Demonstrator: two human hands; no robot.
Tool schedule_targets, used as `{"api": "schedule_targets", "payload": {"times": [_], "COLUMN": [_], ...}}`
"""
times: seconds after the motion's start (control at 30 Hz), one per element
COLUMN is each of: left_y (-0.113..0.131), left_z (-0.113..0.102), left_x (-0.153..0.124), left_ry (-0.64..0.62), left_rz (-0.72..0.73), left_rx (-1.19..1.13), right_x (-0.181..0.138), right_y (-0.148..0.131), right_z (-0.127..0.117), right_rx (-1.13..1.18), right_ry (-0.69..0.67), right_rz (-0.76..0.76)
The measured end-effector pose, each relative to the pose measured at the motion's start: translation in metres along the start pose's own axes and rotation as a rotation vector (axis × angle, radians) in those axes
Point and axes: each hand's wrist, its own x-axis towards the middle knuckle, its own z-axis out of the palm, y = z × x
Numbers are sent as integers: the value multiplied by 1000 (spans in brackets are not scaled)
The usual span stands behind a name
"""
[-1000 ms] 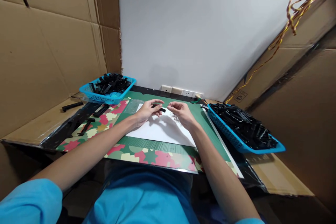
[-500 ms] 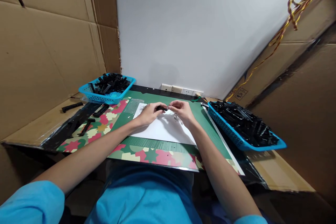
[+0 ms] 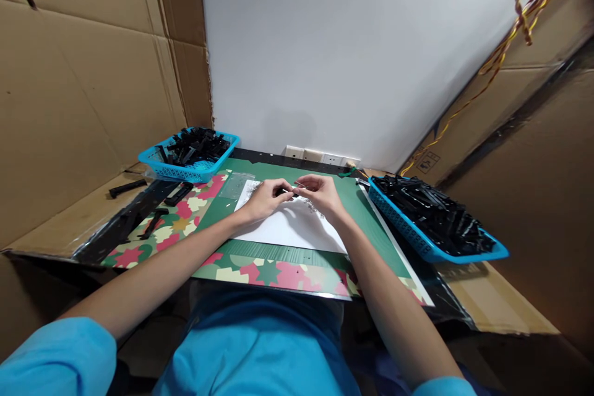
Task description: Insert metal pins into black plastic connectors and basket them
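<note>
Over a sheet of white paper (image 3: 278, 232), my left hand (image 3: 262, 203) is closed around a small black plastic part (image 3: 280, 192), mostly covered by the fingers. My right hand (image 3: 323, 193) meets it at the part's right end, thumb and fingertips pinched together. A thin pale sliver shows by those fingertips, too small to name. Tiny metallic pieces (image 3: 315, 208) lie scattered on the paper under my right hand, and more of them are beside my left hand.
A blue basket (image 3: 160, 170) heaped with black parts stands back left; another blue basket (image 3: 420, 247) of black parts is at right. Loose black parts (image 3: 154, 223) and a clear plastic bag (image 3: 236, 185) lie to the left. Cardboard walls (image 3: 93, 62) flank the table.
The fingertips of both hands have shifted slightly around the black part, which is now more hidden. The view has tilted a little; the baskets and loose parts stay put.
</note>
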Motion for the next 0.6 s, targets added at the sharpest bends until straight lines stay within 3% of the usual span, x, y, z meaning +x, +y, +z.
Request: {"api": "schedule_targets", "payload": {"times": [0.4, 0.6], "left_y": [5, 13], "left_z": [-1, -4], "left_x": [-1, -5], "left_ry": [80, 108], "left_rz": [34, 111], "left_rx": [105, 278], "right_x": [-3, -3], "right_y": [-7, -6], "right_z": [0, -1], "right_rx": [-50, -178], "right_ry": [-70, -54], "right_rz": [6, 50]}}
